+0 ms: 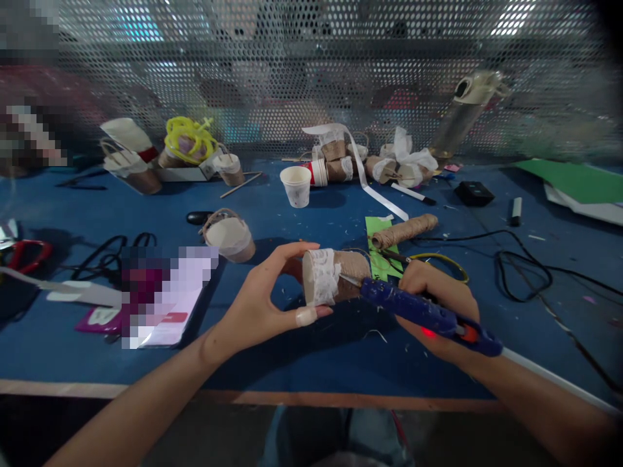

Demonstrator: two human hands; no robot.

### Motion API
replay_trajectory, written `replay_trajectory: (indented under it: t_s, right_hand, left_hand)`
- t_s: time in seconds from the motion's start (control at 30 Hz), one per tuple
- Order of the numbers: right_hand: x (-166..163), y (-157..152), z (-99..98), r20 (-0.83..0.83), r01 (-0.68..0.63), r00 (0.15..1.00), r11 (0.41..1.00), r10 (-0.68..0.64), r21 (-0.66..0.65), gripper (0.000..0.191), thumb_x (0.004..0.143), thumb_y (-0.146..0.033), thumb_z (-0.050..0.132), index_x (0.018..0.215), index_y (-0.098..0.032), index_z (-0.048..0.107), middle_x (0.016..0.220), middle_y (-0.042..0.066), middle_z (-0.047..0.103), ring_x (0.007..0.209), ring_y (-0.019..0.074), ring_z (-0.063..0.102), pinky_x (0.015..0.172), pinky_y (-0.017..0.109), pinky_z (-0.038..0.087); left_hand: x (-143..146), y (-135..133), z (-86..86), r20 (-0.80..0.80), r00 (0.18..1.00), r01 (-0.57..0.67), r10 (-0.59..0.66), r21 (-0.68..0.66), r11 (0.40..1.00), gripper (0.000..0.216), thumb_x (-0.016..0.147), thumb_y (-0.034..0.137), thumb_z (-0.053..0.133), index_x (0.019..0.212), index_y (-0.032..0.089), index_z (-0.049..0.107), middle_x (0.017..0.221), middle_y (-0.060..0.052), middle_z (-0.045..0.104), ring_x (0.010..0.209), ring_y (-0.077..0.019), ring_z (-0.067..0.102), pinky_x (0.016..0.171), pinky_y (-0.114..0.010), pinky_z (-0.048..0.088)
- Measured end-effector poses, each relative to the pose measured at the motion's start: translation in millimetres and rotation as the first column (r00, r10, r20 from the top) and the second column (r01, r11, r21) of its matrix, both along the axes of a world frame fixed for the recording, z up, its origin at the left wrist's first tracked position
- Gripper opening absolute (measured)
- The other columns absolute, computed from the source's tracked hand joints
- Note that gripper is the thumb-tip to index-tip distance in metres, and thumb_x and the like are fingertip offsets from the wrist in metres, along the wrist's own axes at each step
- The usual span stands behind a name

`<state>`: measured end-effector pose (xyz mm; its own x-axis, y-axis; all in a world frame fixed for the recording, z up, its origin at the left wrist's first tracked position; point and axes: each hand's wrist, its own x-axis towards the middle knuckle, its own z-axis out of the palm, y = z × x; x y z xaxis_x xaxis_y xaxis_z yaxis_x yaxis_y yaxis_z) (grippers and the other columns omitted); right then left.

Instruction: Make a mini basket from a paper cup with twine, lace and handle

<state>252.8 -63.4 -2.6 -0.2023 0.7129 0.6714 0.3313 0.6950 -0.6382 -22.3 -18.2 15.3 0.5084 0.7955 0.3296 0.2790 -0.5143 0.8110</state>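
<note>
Brown cup [355, 275]: on its side between my two hands, apparently lifted off the blue table [272, 357], round end toward the left palm; white lace [327, 277] bands that end.
Left hand [260, 298]: curved in a wide C and grasping the cup, thumb under its lower side, fingers over the top and behind; a gap shows between cup and palm.
Right hand [440, 292]: folded around the grip of a blue glue gun [413, 308]; I cannot tell whether the trigger is squeezed.
Nozzle [348, 279]: points leftward, tip at the lace edge nearer the right hand.
Lace edge: I would lay a thin, even line of glue, turn the cup in small steps with the left hand, and leave the thumb clear of the hot tip.
Twine spool [409, 230]: just beyond the right hand, partly over a green paper strip [374, 226].
Handled cup [232, 239]: beyond the left hand, apart from it.
White ribbon [387, 201]: farther out, past the spool.
Black cable [516, 240]: loosely looped, right of the right hand.
</note>
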Motion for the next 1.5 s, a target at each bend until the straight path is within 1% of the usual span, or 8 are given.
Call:
replay_trajectory:
  t_s: [0.17, 0.33, 0.4, 0.6, 0.8, 0.93, 1.2, 1.5]
  right_hand:
    - [1.4, -1.3, -0.7, 0.026, -0.012, 1.000, 0.998, 0.014, -0.065, 0.027, 0.081, -0.028, 0.079, 0.074, -0.022, 0.053, 0.070, 0.000, 0.054, 0.062, 0.0170, 0.052, 0.056, 0.034, 0.040]
    - [-0.4, 1.2, -5.2, -0.020, -0.001, 1.000, 1.000, 0.001, 0.007, 0.029, 0.080, -0.028, 0.080, 0.072, -0.023, 0.053, 0.068, -0.001, 0.052, 0.058, 0.0157, 0.050, 0.052, 0.033, 0.038]
    - [-1.0, 1.4, -4.4, -0.026, 0.011, 1.000, 1.000, -0.011, 0.007, 0.030, 0.079, -0.027, 0.080, 0.072, -0.023, 0.052, 0.067, -0.001, 0.051, 0.058, 0.0157, 0.050, 0.052, 0.032, 0.037]
    - [-0.8, -3.2, 5.8, 0.022, 0.048, 0.999, 0.995, -0.046, -0.092, 0.025, 0.081, -0.019, 0.075, 0.073, -0.023, 0.051, 0.068, -0.001, 0.050, 0.059, 0.0155, 0.049, 0.056, 0.033, 0.038]
    - [0.5, -3.5, 2.4, 0.020, -0.037, 0.999, 0.996, 0.039, -0.076, 0.026, 0.078, -0.017, 0.075, 0.074, -0.023, 0.050, 0.069, -0.002, 0.051, 0.061, 0.0153, 0.050, 0.056, 0.032, 0.038]
    - [2.3, -4.3, 1.1, 0.027, -0.020, 0.999, 0.992, 0.024, -0.128, 0.028, 0.081, -0.015, 0.070, 0.071, -0.023, 0.045, 0.068, -0.003, 0.046, 0.059, 0.0137, 0.045, 0.055, 0.031, 0.034]
    - [1.4, -5.7, 2.9, 0.063, -0.002, 0.998, 0.990, 0.011, -0.140, 0.035, 0.082, -0.012, 0.066, 0.070, -0.024, 0.036, 0.065, -0.004, 0.038, 0.056, 0.0130, 0.037, 0.053, 0.031, 0.028]
    - [3.8, -5.6, 2.0, 0.115, 0.026, 0.993, 0.988, -0.009, -0.151, 0.038, 0.078, -0.008, 0.068, 0.069, -0.023, 0.034, 0.066, -0.005, 0.035, 0.056, 0.0117, 0.033, 0.053, 0.030, 0.026]
  left_hand:
    - [-0.4, 0.2, -1.0, -0.031, 0.999, -0.023, 0.026, 0.078, 0.997, 0.072, 0.075, 0.033, 0.086, 0.136, 0.029, 0.048, 0.122, -0.007, 0.063, 0.103, -0.0232, 0.066, 0.088, -0.033, 0.056]
    - [-1.6, 0.3, -3.2, -0.025, 1.000, -0.010, 0.012, 0.084, 0.996, 0.074, 0.074, 0.032, 0.086, 0.137, 0.031, 0.048, 0.124, -0.007, 0.062, 0.102, -0.0225, 0.065, 0.088, -0.033, 0.056]
    - [-1.7, 0.2, -3.2, -0.023, 1.000, -0.007, 0.009, 0.092, 0.996, 0.073, 0.074, 0.032, 0.086, 0.138, 0.031, 0.048, 0.125, -0.007, 0.062, 0.103, -0.0229, 0.065, 0.088, -0.033, 0.056]
    - [-1.1, 0.7, -2.9, -0.013, 1.000, -0.003, 0.004, 0.103, 0.995, 0.072, 0.075, 0.033, 0.085, 0.137, 0.030, 0.049, 0.126, -0.008, 0.062, 0.103, -0.0236, 0.065, 0.088, -0.035, 0.058]
    - [-1.2, 2.2, -4.0, -0.020, 1.000, 0.019, -0.017, 0.110, 0.994, 0.073, 0.074, 0.031, 0.086, 0.137, 0.031, 0.049, 0.126, -0.007, 0.062, 0.103, -0.0224, 0.065, 0.088, -0.032, 0.057]
    - [-1.3, 1.4, -4.1, -0.013, 1.000, 0.023, -0.021, 0.106, 0.994, 0.074, 0.074, 0.031, 0.086, 0.138, 0.031, 0.048, 0.126, -0.007, 0.062, 0.104, -0.0229, 0.064, 0.088, -0.032, 0.056]
    - [-0.1, 0.9, -4.2, -0.007, 1.000, 0.014, -0.013, 0.108, 0.994, 0.073, 0.073, 0.031, 0.087, 0.136, 0.030, 0.050, 0.124, -0.007, 0.063, 0.102, -0.0225, 0.065, 0.087, -0.032, 0.056]
    - [-2.0, 1.6, -3.5, -0.008, 1.000, 0.014, -0.013, 0.118, 0.993, 0.072, 0.074, 0.032, 0.086, 0.137, 0.031, 0.049, 0.126, -0.006, 0.062, 0.104, -0.0225, 0.064, 0.088, -0.033, 0.056]
